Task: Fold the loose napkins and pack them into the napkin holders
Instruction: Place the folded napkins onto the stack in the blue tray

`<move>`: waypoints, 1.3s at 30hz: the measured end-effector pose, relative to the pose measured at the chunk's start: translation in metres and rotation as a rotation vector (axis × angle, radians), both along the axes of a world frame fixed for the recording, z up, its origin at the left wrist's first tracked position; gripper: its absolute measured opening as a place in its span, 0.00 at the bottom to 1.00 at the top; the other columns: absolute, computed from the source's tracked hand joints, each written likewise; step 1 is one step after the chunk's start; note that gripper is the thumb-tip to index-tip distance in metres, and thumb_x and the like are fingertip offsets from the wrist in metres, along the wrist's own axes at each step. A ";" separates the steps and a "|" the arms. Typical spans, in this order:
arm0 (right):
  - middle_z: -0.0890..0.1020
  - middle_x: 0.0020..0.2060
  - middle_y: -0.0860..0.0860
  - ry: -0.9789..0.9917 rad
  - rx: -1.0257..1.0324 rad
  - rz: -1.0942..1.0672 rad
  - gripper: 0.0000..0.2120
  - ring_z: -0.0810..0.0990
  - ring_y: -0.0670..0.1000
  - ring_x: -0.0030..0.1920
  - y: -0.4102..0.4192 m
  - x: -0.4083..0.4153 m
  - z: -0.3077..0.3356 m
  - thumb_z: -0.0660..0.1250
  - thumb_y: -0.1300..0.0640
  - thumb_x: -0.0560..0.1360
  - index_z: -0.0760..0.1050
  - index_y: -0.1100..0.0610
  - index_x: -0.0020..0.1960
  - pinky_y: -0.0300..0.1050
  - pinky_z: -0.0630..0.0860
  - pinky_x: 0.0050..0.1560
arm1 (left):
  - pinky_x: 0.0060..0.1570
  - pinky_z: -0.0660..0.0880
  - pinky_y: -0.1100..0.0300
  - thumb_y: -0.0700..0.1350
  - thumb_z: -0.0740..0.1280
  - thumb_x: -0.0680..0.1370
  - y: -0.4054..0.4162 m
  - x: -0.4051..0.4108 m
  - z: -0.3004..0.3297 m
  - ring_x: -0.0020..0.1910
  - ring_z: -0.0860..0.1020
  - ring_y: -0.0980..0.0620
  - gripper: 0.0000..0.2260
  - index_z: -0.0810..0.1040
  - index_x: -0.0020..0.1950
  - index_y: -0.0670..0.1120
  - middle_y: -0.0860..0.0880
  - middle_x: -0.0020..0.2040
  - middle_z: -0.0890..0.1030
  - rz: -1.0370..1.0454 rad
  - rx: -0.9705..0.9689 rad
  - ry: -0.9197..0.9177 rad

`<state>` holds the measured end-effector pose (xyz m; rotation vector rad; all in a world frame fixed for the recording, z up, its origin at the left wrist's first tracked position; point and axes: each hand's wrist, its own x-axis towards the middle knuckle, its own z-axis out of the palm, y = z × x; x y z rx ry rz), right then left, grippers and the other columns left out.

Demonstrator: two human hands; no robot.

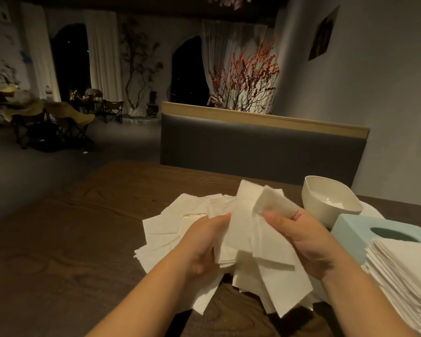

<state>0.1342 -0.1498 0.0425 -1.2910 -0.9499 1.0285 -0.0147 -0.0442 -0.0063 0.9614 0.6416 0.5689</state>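
Observation:
Loose white napkins (170, 222) lie spread over the dark wooden table (66, 239). Above them I hold a bunch of napkins (248, 229) between both hands. My left hand (204, 244) grips its left side, thumb on top. My right hand (299, 237) pinches the right side, where one napkin's top is bent over my fingers. A pale blue napkin holder (350, 227) with an oval opening stands at the right. A tall stack of folded napkins (408, 278) sits in front of it, at the frame's right edge.
A white bowl (326, 200) stands behind the blue holder. A grey upholstered bench back (260, 152) runs along the table's far side. The room beyond is dim, with folding chairs (58, 122) at the left and red-berried branches (248, 76) behind the bench.

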 end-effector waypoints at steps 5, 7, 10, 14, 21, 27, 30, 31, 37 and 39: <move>0.86 0.50 0.43 -0.354 -0.053 -0.071 0.16 0.85 0.45 0.50 0.009 0.000 -0.010 0.72 0.57 0.74 0.77 0.46 0.60 0.46 0.82 0.50 | 0.60 0.78 0.40 0.65 0.65 0.77 -0.006 0.000 0.008 0.53 0.84 0.38 0.22 0.86 0.55 0.50 0.39 0.54 0.85 -0.023 -0.091 -0.042; 0.86 0.49 0.41 -0.414 -0.051 -0.109 0.12 0.85 0.44 0.50 0.010 0.000 -0.012 0.71 0.56 0.76 0.79 0.46 0.59 0.47 0.82 0.52 | 0.59 0.79 0.40 0.65 0.64 0.78 -0.008 0.000 0.007 0.52 0.85 0.38 0.22 0.80 0.62 0.50 0.39 0.54 0.85 -0.035 -0.112 -0.015; 0.86 0.44 0.44 -0.483 -0.053 -0.194 0.06 0.85 0.47 0.47 0.011 0.001 -0.013 0.67 0.54 0.78 0.82 0.47 0.51 0.52 0.82 0.52 | 0.62 0.75 0.36 0.53 0.63 0.82 -0.012 0.001 0.007 0.55 0.83 0.37 0.15 0.78 0.63 0.46 0.38 0.54 0.85 -0.001 -0.075 -0.019; 0.87 0.42 0.50 -0.441 -0.027 -0.302 0.08 0.85 0.53 0.46 0.009 0.006 -0.013 0.67 0.52 0.78 0.83 0.53 0.51 0.57 0.82 0.49 | 0.57 0.79 0.43 0.52 0.63 0.82 -0.002 0.001 0.007 0.51 0.84 0.38 0.14 0.79 0.62 0.44 0.39 0.50 0.86 0.107 -0.052 0.007; 0.87 0.44 0.49 0.021 0.193 -0.384 0.08 0.86 0.49 0.45 0.009 0.010 -0.002 0.67 0.53 0.77 0.80 0.50 0.55 0.46 0.80 0.39 | 0.58 0.75 0.32 0.56 0.64 0.79 0.002 0.006 -0.002 0.55 0.82 0.34 0.16 0.80 0.61 0.49 0.40 0.52 0.86 0.124 -0.081 0.038; 0.86 0.42 0.48 0.072 0.193 -0.379 0.05 0.86 0.48 0.43 0.029 -0.003 -0.006 0.67 0.54 0.78 0.78 0.50 0.53 0.46 0.82 0.38 | 0.60 0.78 0.40 0.59 0.65 0.80 -0.010 0.008 0.004 0.55 0.83 0.38 0.18 0.82 0.59 0.47 0.41 0.52 0.86 0.031 -0.017 0.004; 0.85 0.44 0.47 -0.086 0.147 -0.482 0.02 0.85 0.50 0.47 0.039 -0.005 -0.017 0.67 0.52 0.79 0.77 0.49 0.51 0.47 0.83 0.43 | 0.59 0.78 0.43 0.66 0.61 0.79 -0.011 0.009 0.008 0.53 0.84 0.40 0.22 0.80 0.59 0.50 0.42 0.51 0.86 0.027 -0.029 -0.011; 0.84 0.46 0.46 -0.140 0.136 -0.514 0.02 0.84 0.49 0.48 0.042 -0.005 -0.019 0.66 0.52 0.79 0.76 0.49 0.50 0.47 0.83 0.45 | 0.59 0.79 0.44 0.67 0.59 0.79 -0.011 0.009 0.010 0.52 0.85 0.41 0.23 0.80 0.58 0.51 0.42 0.50 0.87 0.021 -0.039 -0.031; 0.83 0.49 0.49 -0.177 0.093 -0.597 0.02 0.83 0.51 0.51 0.047 0.001 -0.027 0.66 0.51 0.79 0.76 0.49 0.50 0.54 0.82 0.52 | 0.47 0.78 0.54 0.43 0.62 0.81 -0.011 0.007 0.006 0.44 0.84 0.45 0.09 0.79 0.56 0.42 0.42 0.47 0.85 -0.068 -0.008 0.010; 0.83 0.49 0.49 -0.128 0.110 -0.622 0.02 0.83 0.50 0.51 0.046 0.004 -0.024 0.65 0.52 0.80 0.76 0.49 0.51 0.50 0.82 0.50 | 0.42 0.79 0.56 0.38 0.60 0.81 -0.008 0.008 0.002 0.41 0.83 0.46 0.08 0.79 0.53 0.40 0.41 0.46 0.84 -0.057 0.016 0.020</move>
